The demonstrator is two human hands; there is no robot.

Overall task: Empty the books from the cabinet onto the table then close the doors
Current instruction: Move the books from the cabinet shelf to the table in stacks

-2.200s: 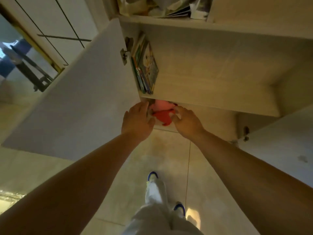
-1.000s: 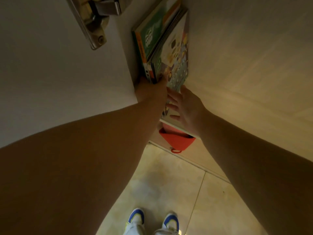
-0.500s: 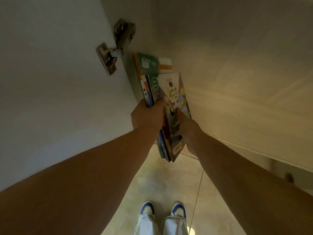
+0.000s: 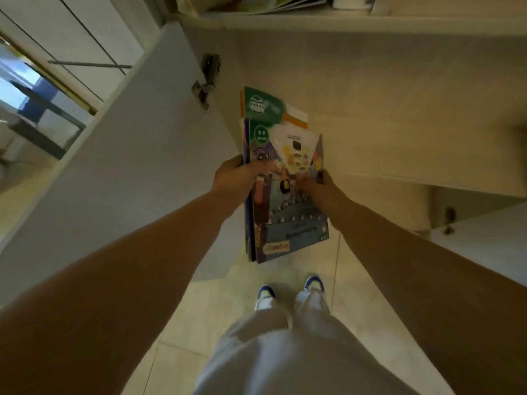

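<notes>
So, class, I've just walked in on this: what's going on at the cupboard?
A person stands at an open cabinet and holds a stack of children's books between both hands. The left hand grips the stack's left edge and the right hand grips its right side. The lower part of the stack hangs out past the shelf edge, over the tiled floor. The left door stands wide open. More papers lie on the shelf above. No table is in view.

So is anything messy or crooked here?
A little. The books held between the left hand and right hand are fanned unevenly, the top ones skewed and sticking out past the rest. On the upper shelf, papers hang over the edge. Nothing looks spilled or broken.
</notes>
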